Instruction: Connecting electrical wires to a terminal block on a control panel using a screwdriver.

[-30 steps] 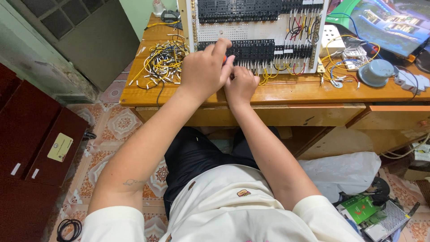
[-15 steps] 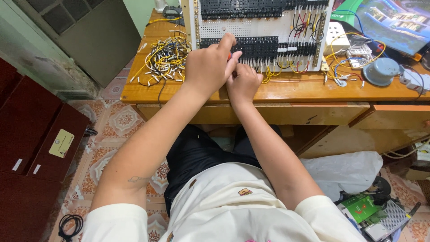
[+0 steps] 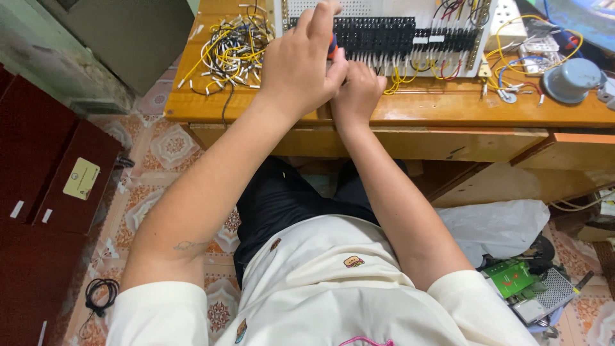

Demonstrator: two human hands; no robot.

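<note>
L hand [image 3: 304, 64] grips screwdriver [image 3: 332, 45] at terminal strip [image 3: 384, 40]; R hand [image 3: 355, 93] beside.

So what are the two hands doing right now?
Left hand: closed round a screwdriver handle, orange and blue.
Right hand: curled shut at the black terminal strip; what it holds cannot be told.

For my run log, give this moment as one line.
left hand: grips orange-handled screwdriver | right hand: at black terminal row | white perforated board on wooden desk
</note>
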